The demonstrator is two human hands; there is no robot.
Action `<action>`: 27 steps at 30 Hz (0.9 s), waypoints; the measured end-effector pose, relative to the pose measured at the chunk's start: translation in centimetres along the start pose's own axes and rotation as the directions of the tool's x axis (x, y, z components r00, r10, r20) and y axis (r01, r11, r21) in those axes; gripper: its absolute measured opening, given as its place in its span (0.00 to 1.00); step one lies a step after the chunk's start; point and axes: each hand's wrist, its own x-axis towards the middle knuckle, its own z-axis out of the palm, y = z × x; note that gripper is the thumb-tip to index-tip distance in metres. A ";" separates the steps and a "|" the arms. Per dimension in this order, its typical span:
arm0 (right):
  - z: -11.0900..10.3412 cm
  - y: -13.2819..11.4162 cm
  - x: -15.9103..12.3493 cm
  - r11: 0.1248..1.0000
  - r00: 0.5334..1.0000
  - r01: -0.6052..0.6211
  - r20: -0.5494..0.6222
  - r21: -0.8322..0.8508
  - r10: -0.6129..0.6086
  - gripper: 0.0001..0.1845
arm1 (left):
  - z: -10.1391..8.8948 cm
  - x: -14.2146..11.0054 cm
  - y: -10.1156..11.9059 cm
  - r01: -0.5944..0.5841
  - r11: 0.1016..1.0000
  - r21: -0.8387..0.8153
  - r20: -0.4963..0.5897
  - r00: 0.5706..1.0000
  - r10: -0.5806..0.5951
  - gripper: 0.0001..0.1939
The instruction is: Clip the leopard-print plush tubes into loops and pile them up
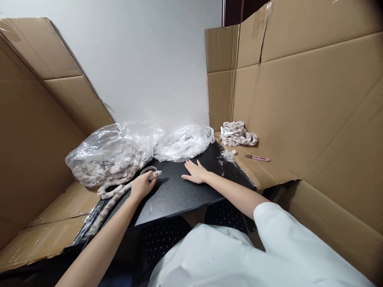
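My left hand (143,184) is closed around a fluffy, mottled white-and-brown cord (119,190), near the cord's end, which pokes out past the fingers. A thin round hoop (149,169) shows just behind that hand; I cannot tell whether the fingers also grip it. The cord loops back toward a clear plastic bag (112,149) filled with the same fluffy material, and a length of it hangs toward the table's front left. My right hand (196,172) lies palm down with fingers spread on the black table (170,199), holding nothing.
A second clear bag (185,143) with pale contents sits at the back. On the cardboard (263,175) at right lie a bundle of fluffy loops (236,134), pink-handled thread snips (257,158) and white fluff (229,155). Tall cardboard walls (314,99) flank both sides.
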 end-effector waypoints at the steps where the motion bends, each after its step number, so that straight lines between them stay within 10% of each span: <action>1: 0.2 0.0 0.5 1.000 1.000 0.014 0.001 0.005 -0.014 0.48 | 0.0 -0.1 -0.1 0.000 1.000 -0.006 0.005 1.000 0.000 0.12; 8: -1.9 5.6 0.0 0.962 0.963 -0.270 -0.018 -0.039 0.269 0.42 | 0.1 -0.3 -0.7 0.021 0.994 -0.105 -0.003 1.000 -0.021 0.12; 18: -6.3 8.0 -0.2 0.714 0.740 -0.657 -0.027 -0.240 0.672 0.40 | 0.4 -0.1 -0.9 0.016 0.986 -0.164 -0.011 1.000 -0.018 0.12; 21: -6.1 5.2 0.1 0.809 0.828 -0.557 -0.046 -0.188 0.559 0.40 | 0.5 -0.1 -1.0 0.024 0.982 -0.188 -0.022 0.999 -0.029 0.12; 27: -1.2 -0.9 -4.7 0.999 1.000 0.023 -0.007 -0.025 -0.024 0.43 | 0.8 -0.2 -1.5 0.038 0.965 -0.258 -0.050 0.997 -0.053 0.12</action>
